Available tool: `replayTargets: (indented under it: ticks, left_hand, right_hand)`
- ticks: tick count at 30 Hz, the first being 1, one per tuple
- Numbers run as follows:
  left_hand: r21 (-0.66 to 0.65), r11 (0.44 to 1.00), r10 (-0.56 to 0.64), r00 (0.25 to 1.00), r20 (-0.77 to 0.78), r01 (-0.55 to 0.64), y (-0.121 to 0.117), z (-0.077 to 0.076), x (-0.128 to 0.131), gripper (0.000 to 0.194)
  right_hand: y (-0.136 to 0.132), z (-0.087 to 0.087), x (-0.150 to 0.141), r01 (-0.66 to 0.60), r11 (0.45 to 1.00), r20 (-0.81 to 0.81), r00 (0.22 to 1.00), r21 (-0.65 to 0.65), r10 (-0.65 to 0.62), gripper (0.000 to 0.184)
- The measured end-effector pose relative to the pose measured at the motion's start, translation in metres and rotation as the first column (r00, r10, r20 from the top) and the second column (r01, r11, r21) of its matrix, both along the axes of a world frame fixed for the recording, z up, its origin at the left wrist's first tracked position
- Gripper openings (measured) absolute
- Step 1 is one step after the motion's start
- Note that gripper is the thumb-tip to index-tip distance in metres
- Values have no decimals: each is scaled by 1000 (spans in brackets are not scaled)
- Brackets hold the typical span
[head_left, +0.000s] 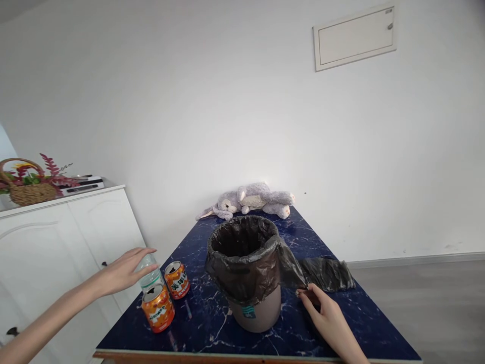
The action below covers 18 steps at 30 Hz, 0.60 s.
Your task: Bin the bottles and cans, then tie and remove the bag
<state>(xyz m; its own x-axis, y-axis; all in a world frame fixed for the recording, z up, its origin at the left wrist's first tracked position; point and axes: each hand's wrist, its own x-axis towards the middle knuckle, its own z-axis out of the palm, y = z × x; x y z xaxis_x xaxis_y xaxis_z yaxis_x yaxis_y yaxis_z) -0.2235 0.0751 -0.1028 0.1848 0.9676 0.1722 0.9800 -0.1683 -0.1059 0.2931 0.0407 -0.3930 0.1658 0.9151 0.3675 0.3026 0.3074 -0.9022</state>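
Hands at a lined bin (254, 303) on a dark blue marbled table (341, 328).

Bin is a squat brownish tub standing near the table's front edge, its mouth draped in a crinkled black bag (242, 263) whose loose tail trails off to the bin's right. The right hand (329, 318) sits just right of the bin, fingertips pinched shut on the bag's hem. Left of the bin, the left hand (123, 270) hovers with fingers loosely spread over the cap of a clear plastic bottle (150, 277); whether it touches the cap cannot be told. Two opened orange cans (158, 307) (177, 279) stand between bottle and bin. Behind the bin, a grey plush toy (250, 199) lies against the white wall. Further left of the bin stands a white cabinet (56, 242) bearing a flower basket (30, 184).
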Motion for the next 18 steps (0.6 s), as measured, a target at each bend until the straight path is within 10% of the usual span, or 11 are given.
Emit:
replayTargets:
  ticks: [6, 14, 18]
  left_hand:
    - [321, 947, -2, 1000, -19, 8, 5, -20, -20, 81]
    - [312, 945, -124, 990, 72, 95, 15, -40, -21, 59]
    - [352, 927, -176, 980, 97, 132, 6, -24, -6, 56]
  right_hand:
    - [0, -2, 5, 9, 1000, 16, 1000, -13, -8, 36]
    - [0, -1, 3, 10, 1000, 9, 1000, 24, -10, 34]
    - [1, 0, 1, 5, 1000, 9, 1000, 28, -6, 33]
